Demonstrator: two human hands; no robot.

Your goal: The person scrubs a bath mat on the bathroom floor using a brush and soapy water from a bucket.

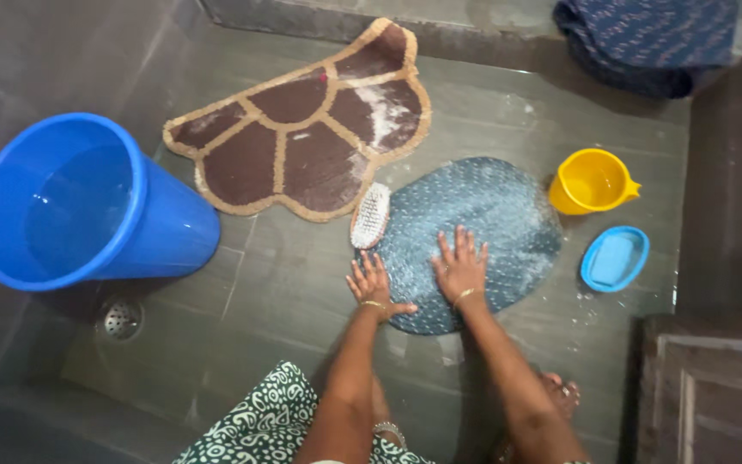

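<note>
Below, both hands, left hand (374,285), right hand (460,268), flat, fingers spread, on grey mat (491,223)

Both arms bare, no sleeves. Thin gold-coloured bangle on left hand (374,285) wrist, another on right hand (461,271) wrist. Garment (255,425) at bottom edge: dark green with white swirl print. Bare foot (560,393) at lower right, possibly a toe ring, too small to confirm.

The wet grey tiled floor (285,283) carries a blue oval mat (491,215) under both grips, a scrub brush (371,215) just beyond the left grip (373,286), a brown mat (302,137) farther off, a blue bucket (88,202) far left, and a yellow jug (592,180) and blue soap dish (614,258) beside the right grip (461,266).
</note>
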